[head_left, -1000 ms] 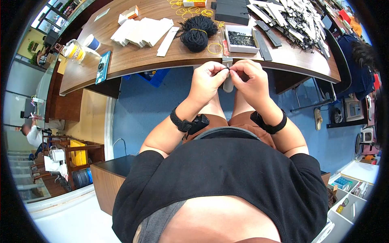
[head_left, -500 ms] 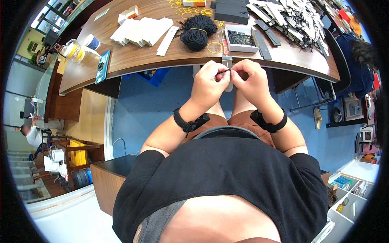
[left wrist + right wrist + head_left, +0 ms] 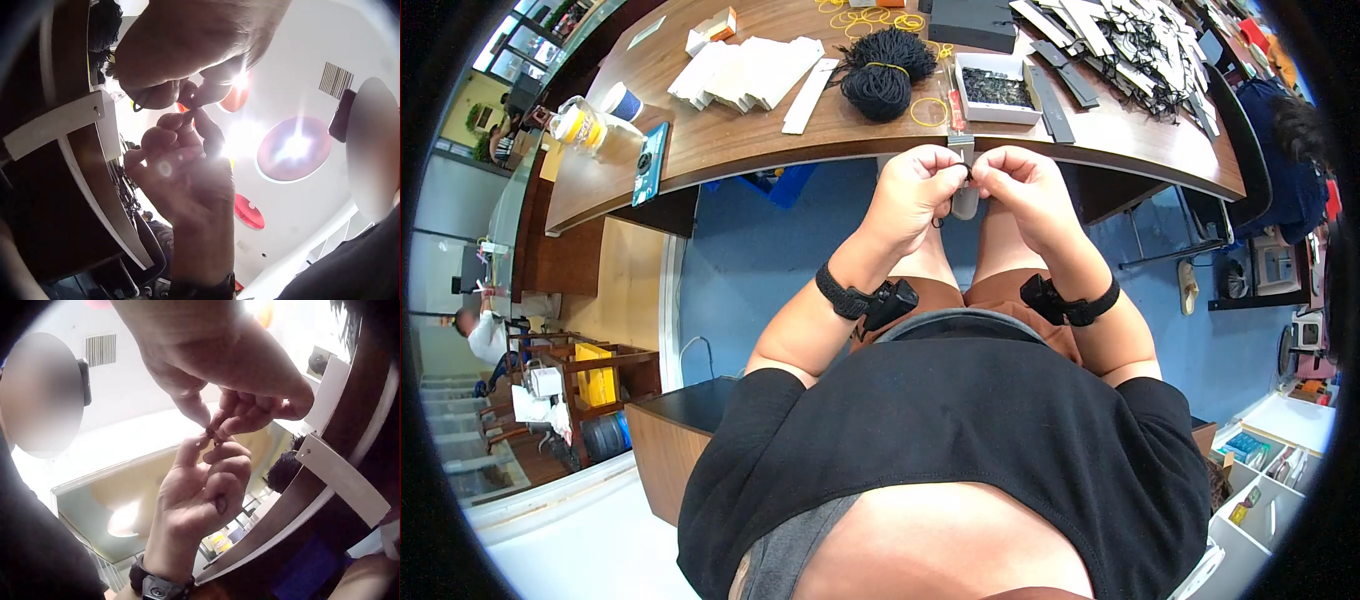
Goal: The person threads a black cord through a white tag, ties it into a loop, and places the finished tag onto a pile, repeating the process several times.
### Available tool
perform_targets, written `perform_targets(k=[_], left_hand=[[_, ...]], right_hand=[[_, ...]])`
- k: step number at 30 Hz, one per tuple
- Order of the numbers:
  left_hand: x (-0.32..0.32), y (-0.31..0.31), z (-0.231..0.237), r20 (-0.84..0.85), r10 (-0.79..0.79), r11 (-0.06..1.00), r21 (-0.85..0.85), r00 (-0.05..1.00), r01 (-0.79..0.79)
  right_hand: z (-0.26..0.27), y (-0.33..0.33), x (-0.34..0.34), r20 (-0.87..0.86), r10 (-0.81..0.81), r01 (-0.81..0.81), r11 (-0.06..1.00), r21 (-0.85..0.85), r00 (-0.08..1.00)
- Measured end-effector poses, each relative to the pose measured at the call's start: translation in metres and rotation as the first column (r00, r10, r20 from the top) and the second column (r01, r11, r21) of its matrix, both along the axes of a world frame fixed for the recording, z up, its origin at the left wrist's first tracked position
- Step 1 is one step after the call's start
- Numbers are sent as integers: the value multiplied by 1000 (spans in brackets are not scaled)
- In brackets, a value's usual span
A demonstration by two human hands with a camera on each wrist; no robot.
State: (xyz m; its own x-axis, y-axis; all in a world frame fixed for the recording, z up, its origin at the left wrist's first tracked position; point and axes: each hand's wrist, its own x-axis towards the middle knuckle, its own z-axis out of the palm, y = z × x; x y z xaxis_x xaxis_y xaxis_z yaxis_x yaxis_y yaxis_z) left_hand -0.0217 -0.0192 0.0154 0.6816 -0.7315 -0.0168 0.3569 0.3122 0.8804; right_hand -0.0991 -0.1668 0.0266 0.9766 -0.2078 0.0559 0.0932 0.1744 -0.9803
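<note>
At the table's front edge, the left hand (image 3: pixel 912 200) and right hand (image 3: pixel 1030 195) meet fingertip to fingertip, pinching a thin black cord (image 3: pixel 969 173) between them. A small black loop (image 3: pixel 221 504) of it lies against the left hand's (image 3: pixel 203 481) curled fingers in the right wrist view, with the right hand (image 3: pixel 219 356) above. The left wrist view shows the left hand (image 3: pixel 187 44) over the right hand (image 3: pixel 194 169), and part of a dark loop (image 3: pixel 137 104). Just beyond the fingers, a pale strip (image 3: pixel 344 481) with a small hole juts from the table edge.
On the wooden table (image 3: pixel 730 150) are white strips (image 3: pixel 750 75), black yarn (image 3: pixel 878 85), yellow bands (image 3: pixel 929 112), an open box (image 3: pixel 998 112) of small dark pieces, grey strips (image 3: pixel 1054 118) and a pile of corded tags (image 3: pixel 1140 75). A phone (image 3: pixel 650 165) and jar (image 3: pixel 580 128) stand left.
The left hand has turned slightly and its fingertips are back against the right hand's, after a short length of cord showed between them. The view has shifted slightly.
</note>
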Motion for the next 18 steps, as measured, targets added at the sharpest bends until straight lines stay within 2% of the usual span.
perform_targets(k=[3,5,6,7,9,11,14,16,18], left_hand=[[0,-3,-1,52,8,999,49,999,-11],[2,-3,-4,43,-36,999,40,998,35],[4,-4,-4,-40,-102,995,-11,994,102],[6,-4,-4,-118,-170,984,-66,978,163],[7,-5,-4,-217,-271,958,-159,938,240],[8,-5,-4,-265,-332,934,-224,905,277],[10,-2,-4,-307,-308,945,-209,900,252],[9,-3,-4,-311,-290,950,-209,905,233],[10,-3,-3,-289,-259,958,-199,922,206]], right_hand=[[0,-2,0,40,-24,33,971,-239,999],[-4,-7,3,41,13,-5,982,-188,999],[-7,-10,4,42,31,-24,986,-162,999],[-11,-11,6,44,83,-82,996,-23,996],[-15,-13,9,71,184,-197,948,248,980],[-12,-8,5,81,87,-97,985,140,993],[-5,3,-2,121,-48,45,999,28,992],[-5,5,-3,176,-115,131,988,-79,978],[-11,4,-2,290,-141,220,941,-258,947]])
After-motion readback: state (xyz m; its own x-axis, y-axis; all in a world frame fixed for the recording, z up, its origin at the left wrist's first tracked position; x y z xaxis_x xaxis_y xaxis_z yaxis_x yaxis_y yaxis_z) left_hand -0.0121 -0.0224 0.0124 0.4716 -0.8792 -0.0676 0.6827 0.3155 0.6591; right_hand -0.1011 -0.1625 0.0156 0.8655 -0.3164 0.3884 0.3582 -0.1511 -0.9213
